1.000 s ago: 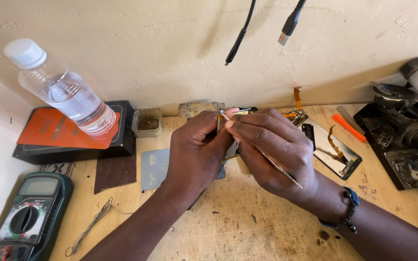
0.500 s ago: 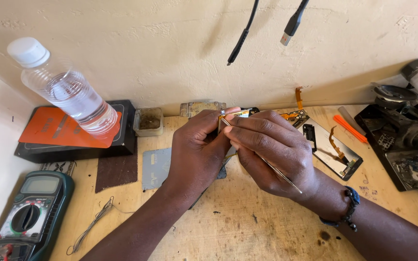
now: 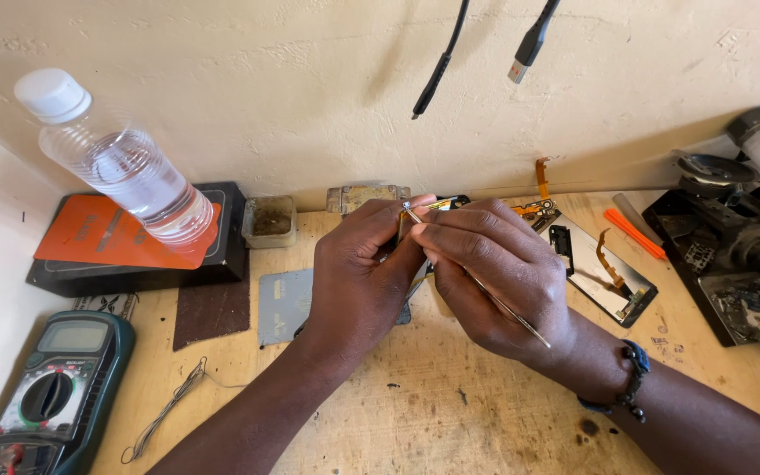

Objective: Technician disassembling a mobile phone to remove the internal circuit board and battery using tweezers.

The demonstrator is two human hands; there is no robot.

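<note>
1. Left hand (image 3: 358, 273) closed around a small dark phone part (image 3: 415, 230), pinched between thumb and fingers, near the back edge of the wooden desk (image 3: 450, 405), about midway along it.
2. Right hand (image 3: 494, 268) gripping thin metal tweezers (image 3: 507, 310) narrowly between thumb and forefinger; tip touching the top of the phone part, just beside the left thumb; rear end jutting out past the wrist.
3. Beaded bracelet (image 3: 626, 387) on the right wrist.
4. Grey metal plate (image 3: 285, 303) flat on the desk, partly hidden under the left hand.
5. Opened phone frame (image 3: 600, 268) with orange flex cables lying just right of the right hand, towards the back edge.
6. Orange plastic tool (image 3: 635, 233) further right, beside a black tray (image 3: 732, 264) of parts at the right edge.
7. Clear water bottle (image 3: 120, 163) with white cap tilted on an orange-and-black box (image 3: 134, 251) at the back left corner.
8. Small square container (image 3: 270, 220) just beside the box, against the wall.
9. Dark brown pad (image 3: 213, 308) in front of the box.
10. Green multimeter (image 3: 41, 396) at the front left corner, with a bent wire (image 3: 169, 409) near it.
11. Two black cables (image 3: 485, 48) hanging above the back edge, apart from both hands.
</note>
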